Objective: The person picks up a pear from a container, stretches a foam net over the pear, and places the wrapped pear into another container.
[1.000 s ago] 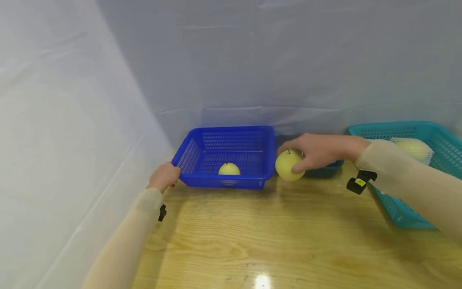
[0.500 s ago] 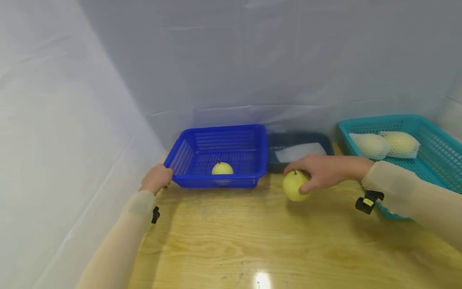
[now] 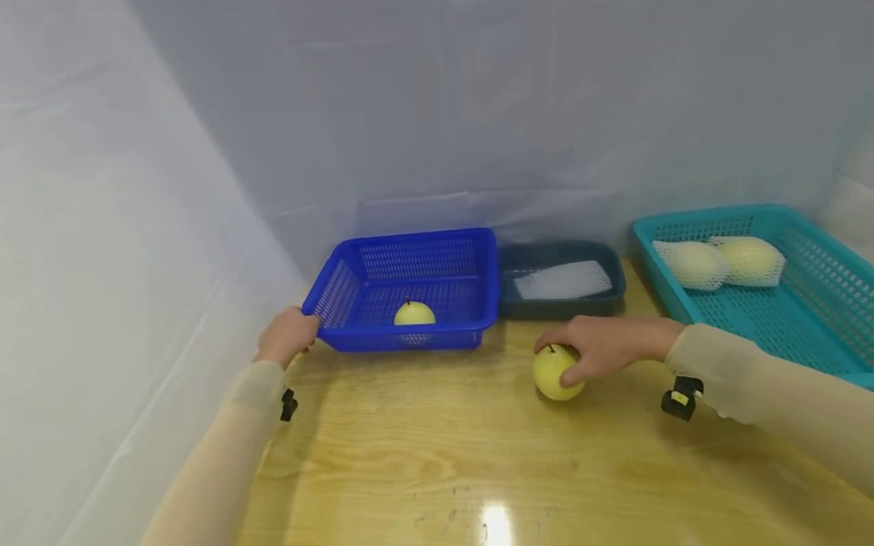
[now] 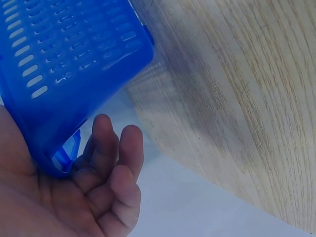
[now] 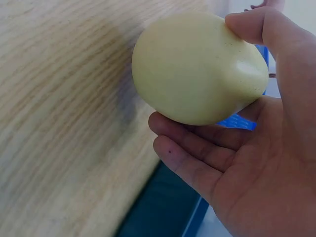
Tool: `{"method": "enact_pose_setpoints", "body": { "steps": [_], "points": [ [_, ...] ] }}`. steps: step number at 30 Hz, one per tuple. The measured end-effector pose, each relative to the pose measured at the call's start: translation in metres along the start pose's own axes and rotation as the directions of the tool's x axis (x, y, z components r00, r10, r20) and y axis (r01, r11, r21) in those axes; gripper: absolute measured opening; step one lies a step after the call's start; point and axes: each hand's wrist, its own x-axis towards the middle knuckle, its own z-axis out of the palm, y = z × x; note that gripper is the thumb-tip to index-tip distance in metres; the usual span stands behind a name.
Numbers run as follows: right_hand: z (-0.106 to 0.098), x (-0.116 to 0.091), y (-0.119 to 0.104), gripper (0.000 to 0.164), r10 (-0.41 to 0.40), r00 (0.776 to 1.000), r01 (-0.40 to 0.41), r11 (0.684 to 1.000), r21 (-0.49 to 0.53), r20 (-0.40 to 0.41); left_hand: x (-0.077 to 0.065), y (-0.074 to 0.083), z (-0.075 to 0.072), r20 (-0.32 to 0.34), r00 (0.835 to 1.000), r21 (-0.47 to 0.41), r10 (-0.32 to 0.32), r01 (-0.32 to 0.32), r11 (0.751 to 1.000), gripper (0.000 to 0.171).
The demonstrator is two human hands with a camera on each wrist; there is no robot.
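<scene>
My right hand (image 3: 601,347) grips a yellow-green pear (image 3: 556,373) from above, thumb on one side and fingers on the other, close over the wooden table. In the right wrist view the pear (image 5: 195,69) shows its smooth skin, and its stem points toward the palm. At the left, my left hand (image 3: 290,334) holds the near left corner of a blue plastic basket (image 3: 403,339) by its rim. The left wrist view shows the fingers (image 4: 131,148) curled under that rim. Inside the blue basket lies another pear (image 3: 413,313), partly hidden by the front wall.
A dark teal tray (image 3: 560,309) with a white foam net sleeve (image 3: 565,280) stands right of the blue basket. Farther right is a turquoise basket (image 3: 806,334) holding two net-wrapped pears (image 3: 749,260). White sheeting (image 3: 478,98) rises behind and at the left.
My right hand has brought the pear down and toward me, from beside the blue basket to just over the table. The left hand keeps its hold on the rim. The view has shifted slightly right.
</scene>
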Motion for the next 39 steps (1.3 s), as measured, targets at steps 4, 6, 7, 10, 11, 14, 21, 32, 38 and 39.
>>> {"method": "enact_pose_setpoints", "body": {
  "steps": [4, 6, 7, 10, 11, 14, 21, 32, 38, 39],
  "points": [
    [0.006, 0.004, 0.003, 0.061, -0.011, 1.0, 0.011, 1.0, -0.015, -0.02, 0.0, 0.0, 0.001, -0.016, 1.0, 0.02, -0.013, 0.014, 1.0, 0.042],
    [0.008, 0.005, 0.005, 0.061, -0.024, 0.999, 0.024, 1.0, -0.014, -0.033, 0.0, 0.0, 0.002, -0.025, 0.999, 0.026, -0.02, 0.021, 0.999, 0.042],
    [0.009, 0.005, 0.005, 0.061, -0.03, 0.999, 0.029, 1.0, -0.012, -0.039, 0.0, 0.0, 0.002, -0.03, 0.999, 0.03, -0.022, 0.023, 0.999, 0.043],
    [0.009, 0.006, 0.005, 0.062, -0.032, 0.998, 0.032, 0.999, -0.009, -0.051, 0.0, 0.0, 0.003, -0.052, 0.998, 0.04, -0.03, 0.032, 0.999, 0.047],
    [0.009, 0.006, 0.005, 0.062, -0.031, 0.998, 0.03, 1.0, -0.005, -0.053, -0.001, -0.001, 0.004, -0.059, 0.998, 0.04, -0.029, 0.032, 0.999, 0.047],
    [0.01, 0.007, 0.007, 0.063, -0.018, 0.999, 0.019, 1.0, 0.006, -0.049, -0.003, -0.001, 0.004, -0.074, 0.997, 0.044, -0.015, 0.019, 0.999, 0.049],
    [0.012, 0.008, 0.011, 0.066, -0.005, 0.998, 0.006, 1.0, 0.017, -0.063, -0.005, 0.001, 0.004, -0.22, 0.974, 0.08, 0.046, -0.029, 0.996, 0.059],
    [0.019, 0.005, 0.014, 0.069, 0.014, 0.995, -0.012, 1.0, 0.021, -0.099, -0.033, 0.067, 0.01, -0.429, 0.847, -0.011, 0.314, -0.352, 0.936, 0.039],
    [0.021, 0.003, 0.013, 0.07, 0.012, 0.993, -0.01, 1.0, 0.017, -0.12, -0.071, 0.122, 0.018, -0.384, 0.804, -0.087, 0.454, -0.521, 0.849, 0.026],
    [0.021, 0.003, 0.013, 0.071, 0.018, 0.993, -0.015, 1.0, 0.021, -0.12, -0.078, 0.13, 0.019, -0.371, 0.799, -0.1, 0.472, -0.54, 0.835, 0.023]
  ]
}}
